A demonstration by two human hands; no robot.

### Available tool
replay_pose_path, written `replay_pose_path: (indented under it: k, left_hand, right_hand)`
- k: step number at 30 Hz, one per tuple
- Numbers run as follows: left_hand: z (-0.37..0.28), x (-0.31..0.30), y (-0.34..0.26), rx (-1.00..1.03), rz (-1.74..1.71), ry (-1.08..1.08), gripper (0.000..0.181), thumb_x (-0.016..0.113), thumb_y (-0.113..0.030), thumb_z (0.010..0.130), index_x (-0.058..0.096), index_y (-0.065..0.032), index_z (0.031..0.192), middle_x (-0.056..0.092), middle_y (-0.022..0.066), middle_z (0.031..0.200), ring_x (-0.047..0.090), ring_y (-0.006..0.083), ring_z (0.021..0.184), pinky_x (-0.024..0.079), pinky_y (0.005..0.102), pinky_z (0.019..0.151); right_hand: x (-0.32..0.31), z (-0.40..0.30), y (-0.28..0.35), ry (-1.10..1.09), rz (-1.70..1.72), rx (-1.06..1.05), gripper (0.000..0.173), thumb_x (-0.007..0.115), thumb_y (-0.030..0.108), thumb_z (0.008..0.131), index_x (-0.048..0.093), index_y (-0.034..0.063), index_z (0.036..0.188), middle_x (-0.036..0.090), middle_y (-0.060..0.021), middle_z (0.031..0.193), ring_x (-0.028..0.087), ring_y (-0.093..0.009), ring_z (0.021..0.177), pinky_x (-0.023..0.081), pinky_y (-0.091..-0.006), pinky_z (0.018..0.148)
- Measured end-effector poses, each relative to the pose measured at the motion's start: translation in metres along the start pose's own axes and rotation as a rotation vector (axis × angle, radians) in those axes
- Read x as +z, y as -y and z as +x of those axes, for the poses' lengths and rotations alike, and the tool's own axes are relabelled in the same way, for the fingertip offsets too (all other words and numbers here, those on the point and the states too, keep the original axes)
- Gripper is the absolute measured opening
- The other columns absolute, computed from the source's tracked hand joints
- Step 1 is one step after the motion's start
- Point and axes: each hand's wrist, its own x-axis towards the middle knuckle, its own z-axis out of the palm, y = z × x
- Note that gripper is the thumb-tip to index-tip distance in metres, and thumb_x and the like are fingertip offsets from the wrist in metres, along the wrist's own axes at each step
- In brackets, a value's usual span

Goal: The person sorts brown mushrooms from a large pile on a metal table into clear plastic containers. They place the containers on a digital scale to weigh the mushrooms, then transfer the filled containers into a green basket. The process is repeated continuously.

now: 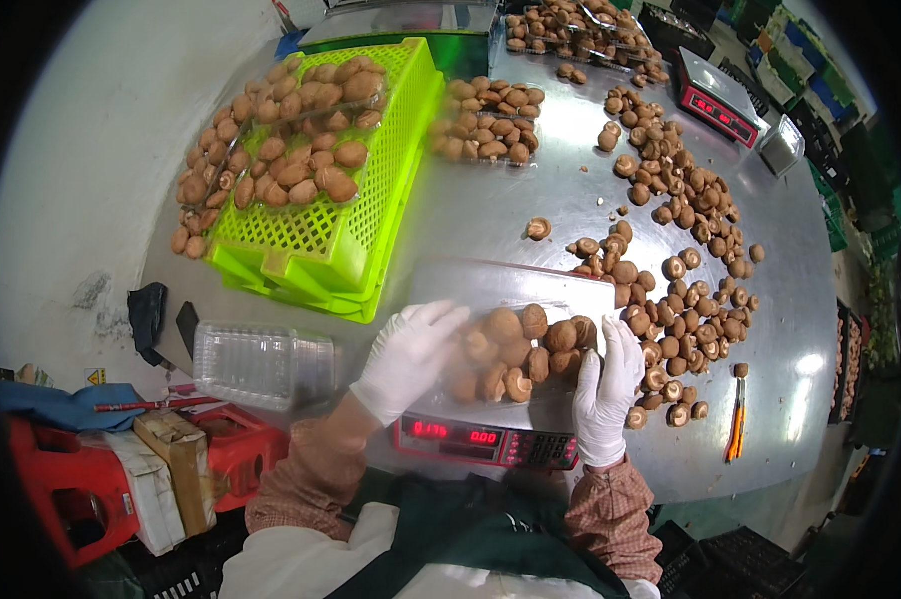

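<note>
A clear plastic tray of shiitake mushrooms [538,365] rests over the plate of a digital scale [488,443], whose display shows lit red digits. My white-gloved left hand [413,359] is at the tray's left end, its fingertips blurred by haze. At the right end, my gloved right hand [607,385] has its thumb by the mushrooms and its fingers along the outside. Loose mushrooms [678,329] spread over the steel table [787,299] just beyond that hand. Left of the scale lie empty clear containers [248,363].
A lime-green crate [394,165] carries filled trays [300,172] at the left. Further filled trays stand behind [495,123] and at the far end [577,30]. A second scale [720,97] sits at the back right. An orange-handled tool [736,430] lies near the right edge.
</note>
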Motion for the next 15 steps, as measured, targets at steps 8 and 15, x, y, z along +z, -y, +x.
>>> replay_pose_path:
  k: [8,15]
  left_hand:
    - [-0.006,0.011,-0.008,-0.06,0.113,-0.101,0.04,0.073,-0.006,0.078,0.066,-0.0082,0.117,0.061,0.0103,0.105,0.059,0.0297,0.093,0.051,0.0389,0.08]
    - [-0.021,0.026,-0.007,-0.062,-0.094,-0.229,0.044,0.073,-0.006,0.079,0.065,-0.0075,0.122,0.061,0.0121,0.111,0.06,0.0302,0.098,0.051,0.0378,0.084]
  right_hand:
    - [0.012,-0.016,-0.007,0.047,0.014,0.027,0.041,0.057,0.004,0.088,0.055,-0.0009,0.129,0.055,-0.0182,0.13,0.048,-0.035,0.125,0.032,-0.0454,0.108]
    - [0.008,-0.025,-0.006,0.116,0.029,0.03,0.046,0.059,0.013,0.093,0.051,0.0026,0.137,0.048,-0.02,0.139,0.044,-0.036,0.129,0.031,-0.0455,0.11]
